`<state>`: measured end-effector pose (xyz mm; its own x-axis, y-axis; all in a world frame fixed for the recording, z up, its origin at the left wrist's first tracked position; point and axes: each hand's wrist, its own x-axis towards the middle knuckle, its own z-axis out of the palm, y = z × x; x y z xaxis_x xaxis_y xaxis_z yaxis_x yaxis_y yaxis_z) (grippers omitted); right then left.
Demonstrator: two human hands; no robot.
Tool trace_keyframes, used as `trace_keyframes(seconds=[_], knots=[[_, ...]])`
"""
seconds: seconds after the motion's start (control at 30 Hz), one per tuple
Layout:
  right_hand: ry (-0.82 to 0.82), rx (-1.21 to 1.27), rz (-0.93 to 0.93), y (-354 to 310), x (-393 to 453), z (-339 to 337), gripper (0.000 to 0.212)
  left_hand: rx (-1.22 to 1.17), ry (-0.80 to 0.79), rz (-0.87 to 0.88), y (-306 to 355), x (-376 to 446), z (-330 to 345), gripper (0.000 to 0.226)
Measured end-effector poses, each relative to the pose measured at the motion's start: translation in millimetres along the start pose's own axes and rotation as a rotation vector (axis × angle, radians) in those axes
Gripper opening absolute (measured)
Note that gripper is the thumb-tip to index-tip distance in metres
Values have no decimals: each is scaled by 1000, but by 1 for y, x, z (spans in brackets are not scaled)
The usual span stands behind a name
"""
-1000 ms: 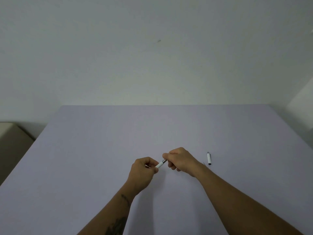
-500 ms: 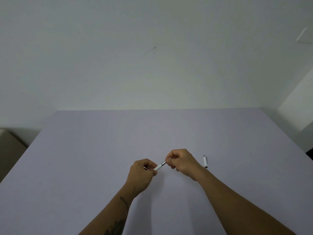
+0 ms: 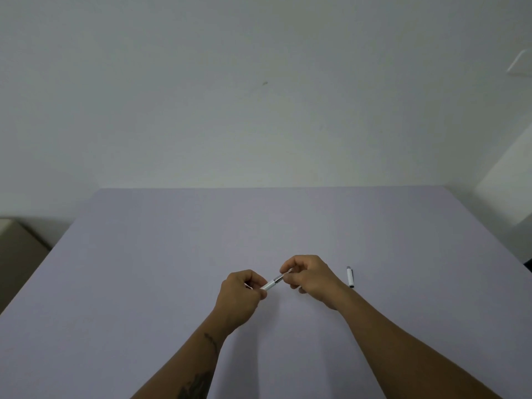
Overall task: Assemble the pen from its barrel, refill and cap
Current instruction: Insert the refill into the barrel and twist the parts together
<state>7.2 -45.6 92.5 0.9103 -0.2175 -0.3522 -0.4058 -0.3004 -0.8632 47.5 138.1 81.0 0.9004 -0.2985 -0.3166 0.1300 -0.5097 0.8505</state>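
The left hand [image 3: 240,295] pinches the white barrel [image 3: 269,284] — the right hand [image 3: 309,276] pinches its far end. The cap [image 3: 350,277] lies on the bench [image 3: 144,283], just right of the right hand.

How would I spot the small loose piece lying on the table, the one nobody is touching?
Start at the wide lilac table and find the right hand near its middle. Just to the right of that wrist lies the cap, a short white tube with a dark far end. It alone rests untouched on the table; the barrel is held between both hands.
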Motion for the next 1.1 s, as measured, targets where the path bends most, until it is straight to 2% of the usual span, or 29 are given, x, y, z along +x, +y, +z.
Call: trace_keyframes(seconds=[0.13, 0.27, 0.33, 0.4, 0.53, 0.67, 0.83, 1.0, 1.1], knots=[[49, -12, 3, 1, 2, 3, 10, -19, -2, 2, 5, 2, 1, 14], [107, -14, 15, 0, 3, 4, 39, -19, 12, 31, 12, 4, 3, 14], [114, -14, 24, -1, 4, 4, 43, -15, 15, 36, 13, 5, 3, 15], [102, 13, 34, -1, 4, 3, 37, -18, 17, 37, 13, 5, 4, 14], [31, 227, 78, -1, 4, 0, 9, -12, 25, 38, 13, 6, 3, 11], [35, 303, 98, 0, 3, 4, 17, -36, 13, 39, 14, 7, 3, 10], [99, 322, 104, 1, 6, 13, 12, -37, 2, 36, 13, 8, 4, 11], [136, 232, 91, 2, 8, 23, 22, -35, -7, 30, 9, 9, 0, 13], [90, 324, 93, -1, 8, 23, 13, -47, -8, 25, 8, 10, -1, 13]])
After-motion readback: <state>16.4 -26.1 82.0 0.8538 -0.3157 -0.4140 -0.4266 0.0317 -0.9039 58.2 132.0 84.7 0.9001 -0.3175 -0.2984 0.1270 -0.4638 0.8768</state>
